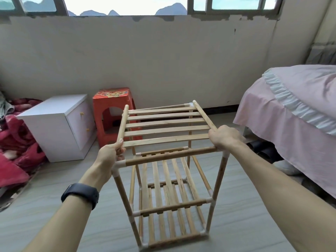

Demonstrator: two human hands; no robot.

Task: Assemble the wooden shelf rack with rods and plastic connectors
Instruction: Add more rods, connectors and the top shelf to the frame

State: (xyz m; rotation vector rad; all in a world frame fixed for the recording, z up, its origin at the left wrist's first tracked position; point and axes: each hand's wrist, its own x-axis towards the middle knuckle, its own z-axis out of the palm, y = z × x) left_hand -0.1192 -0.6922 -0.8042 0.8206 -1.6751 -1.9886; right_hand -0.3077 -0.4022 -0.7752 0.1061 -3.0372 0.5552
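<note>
Slatted shelf panel (163, 122) — pale wood, tilted above rack (172, 207).

Both arms are stretched forward and slightly down, bare forearms coming in from the bottom corners. The left hand (111, 154) is curled round the near end of a side rod (122, 124), thumb lying along the top, with a black band (80, 194) on that wrist. The right hand (224, 138) grips the opposite rod (204, 115) from above, back of the hand up, fingertips tucked under and hidden. The hands are well apart.
</note>
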